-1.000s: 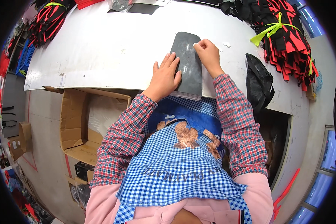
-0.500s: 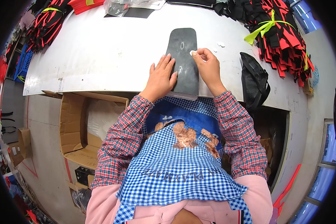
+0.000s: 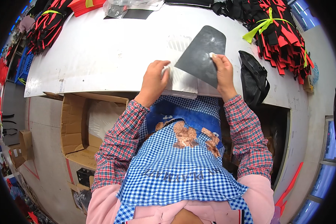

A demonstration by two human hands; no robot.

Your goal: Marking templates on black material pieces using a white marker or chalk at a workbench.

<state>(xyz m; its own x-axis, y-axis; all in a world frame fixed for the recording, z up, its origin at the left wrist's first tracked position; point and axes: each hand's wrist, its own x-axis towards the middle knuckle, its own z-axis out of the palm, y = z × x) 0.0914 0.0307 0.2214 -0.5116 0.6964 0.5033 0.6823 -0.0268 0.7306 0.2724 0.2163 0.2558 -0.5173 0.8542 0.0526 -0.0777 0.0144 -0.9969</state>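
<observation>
We pinch the dark sheet [image 3: 202, 52] at its near right edge with our right hand [image 3: 223, 71], its long axis tilting away rightward, while our left hand [image 3: 153, 80], just left, closes on the white sheet [image 3: 181, 76] lying beneath it.

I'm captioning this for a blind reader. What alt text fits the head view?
A person's right hand lifts a dark grey tapered sheet off a white table, while the left hand presses a pale sheet beneath. Red-and-black bundles lie alongside.
</observation>
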